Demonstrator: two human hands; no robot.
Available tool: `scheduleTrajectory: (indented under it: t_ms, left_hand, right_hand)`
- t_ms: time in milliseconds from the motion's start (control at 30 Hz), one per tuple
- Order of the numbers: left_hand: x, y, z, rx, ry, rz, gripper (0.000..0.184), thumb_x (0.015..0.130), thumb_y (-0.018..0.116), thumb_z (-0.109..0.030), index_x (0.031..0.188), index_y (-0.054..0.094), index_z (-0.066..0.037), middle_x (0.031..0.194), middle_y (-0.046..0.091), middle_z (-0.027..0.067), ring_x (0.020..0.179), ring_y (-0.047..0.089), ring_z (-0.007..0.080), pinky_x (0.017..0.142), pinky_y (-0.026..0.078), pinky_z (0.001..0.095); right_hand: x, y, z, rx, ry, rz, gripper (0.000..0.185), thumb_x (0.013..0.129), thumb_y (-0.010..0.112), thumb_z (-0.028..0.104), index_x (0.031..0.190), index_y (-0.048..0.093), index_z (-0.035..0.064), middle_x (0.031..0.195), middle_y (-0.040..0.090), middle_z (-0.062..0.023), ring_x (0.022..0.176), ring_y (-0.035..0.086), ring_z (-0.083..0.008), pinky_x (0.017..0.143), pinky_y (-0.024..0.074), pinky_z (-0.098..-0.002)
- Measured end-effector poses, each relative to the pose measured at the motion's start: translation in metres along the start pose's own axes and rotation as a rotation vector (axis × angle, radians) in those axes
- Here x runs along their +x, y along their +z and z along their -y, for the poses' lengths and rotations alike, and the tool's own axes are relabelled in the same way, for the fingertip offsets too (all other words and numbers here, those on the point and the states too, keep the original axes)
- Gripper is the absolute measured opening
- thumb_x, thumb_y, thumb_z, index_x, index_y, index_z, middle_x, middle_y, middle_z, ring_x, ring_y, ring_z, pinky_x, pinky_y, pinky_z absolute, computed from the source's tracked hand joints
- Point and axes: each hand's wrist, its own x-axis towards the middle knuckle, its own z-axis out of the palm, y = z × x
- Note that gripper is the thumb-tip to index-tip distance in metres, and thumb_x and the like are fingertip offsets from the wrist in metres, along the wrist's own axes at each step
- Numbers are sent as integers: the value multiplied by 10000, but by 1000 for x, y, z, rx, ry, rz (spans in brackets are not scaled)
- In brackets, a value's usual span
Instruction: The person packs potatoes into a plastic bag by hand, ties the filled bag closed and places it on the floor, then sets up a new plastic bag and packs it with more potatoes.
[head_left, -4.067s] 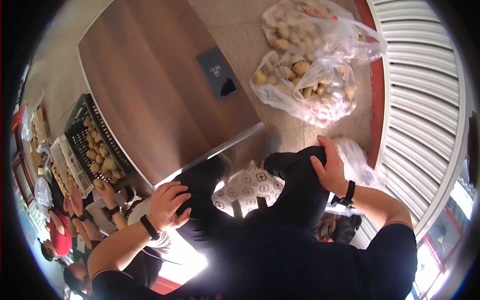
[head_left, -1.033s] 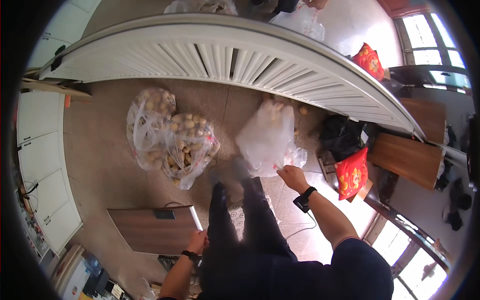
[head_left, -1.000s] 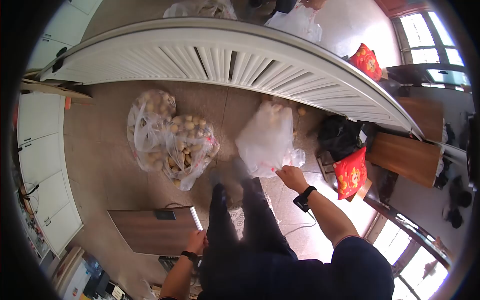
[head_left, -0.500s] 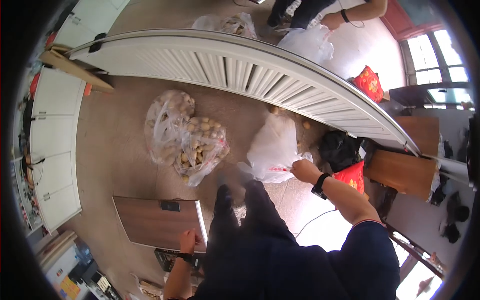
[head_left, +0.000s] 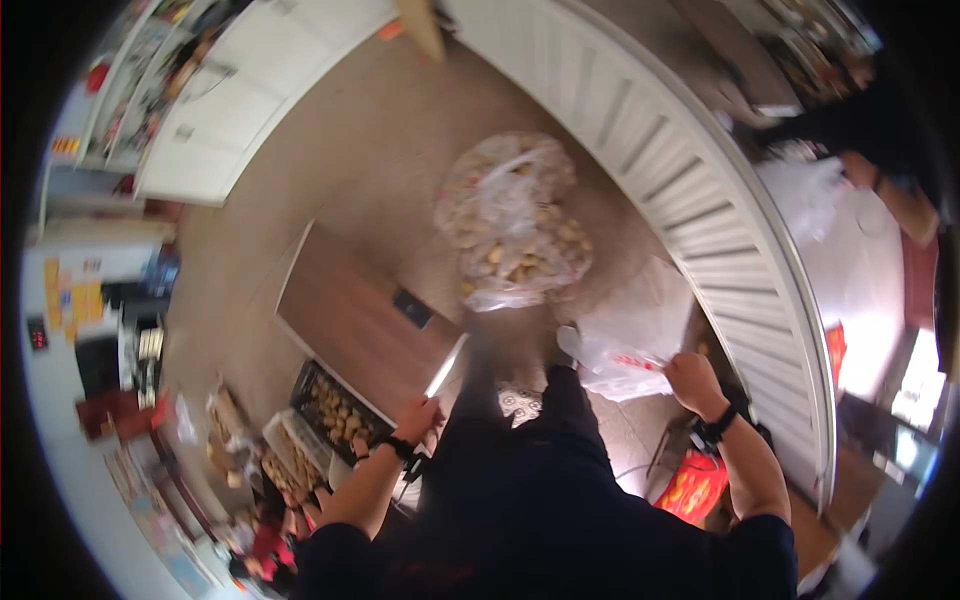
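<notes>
Fingers of the right hand (head_left: 694,384) were closed on a translucent white plastic bag (head_left: 640,325), right of centre, probably to control its limp film; below centre, the left hand (head_left: 418,414) curled at a brown wood-grain table (head_left: 360,300), grip unclear.

White cabinets (head_left: 260,90): upper left, with dark handles.
Shelves (head_left: 130,110): beside the cabinets, holding small items too blurred to name.
Slatted panel (head_left: 690,200): white, running down the right side.
Red cushion (head_left: 695,487): lower right, with yellow markings.
Yellow sheets (head_left: 85,305): far left, against a pale wall (head_left: 60,400).
</notes>
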Motion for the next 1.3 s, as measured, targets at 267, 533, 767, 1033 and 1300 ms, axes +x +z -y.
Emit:
scheduleTrajectory:
  t_ms: [267,533,767,1033,1300]
  left_hand:
    - [-3,-47,54,-194,78,-2,339,930,521,-293,796,651,-11,712,685,86,607,662,153,510,510,279]
    - [1,-132,192,-598,-3,-132,310,891,533,-264,757,618,3,696,670,127,547,638,193,474,517,321]
    - [-22,-155,299,-742,-190,-368,316,888,509,-278,772,610,-2,675,664,141,496,631,224,445,513,339]
    - [-76,-95,326,-1055,-285,-472,286,886,532,-273,815,602,-5,750,678,128,593,649,222,530,531,347]
    - [-131,46,320,-1492,-455,-649,238,849,522,-191,811,626,20,707,641,130,539,612,210,449,481,332]
  right_hand:
    - [9,-56,187,51,-119,-80,259,846,627,176,700,592,-35,669,571,-253,663,575,-439,609,434,-503]
    - [25,-77,378,126,-142,-54,228,884,637,127,739,607,-46,557,531,-89,494,528,-151,484,407,-321]
    - [25,-65,505,90,-296,106,227,860,649,140,767,608,-62,571,536,-93,548,489,-137,524,393,-331]
    - [78,-22,640,-145,-679,297,289,849,644,191,770,567,-76,606,480,-150,566,474,-187,552,379,-358]
    - [161,96,777,-42,-770,603,277,862,644,210,750,630,-43,616,582,-57,557,526,-135,513,399,-320]
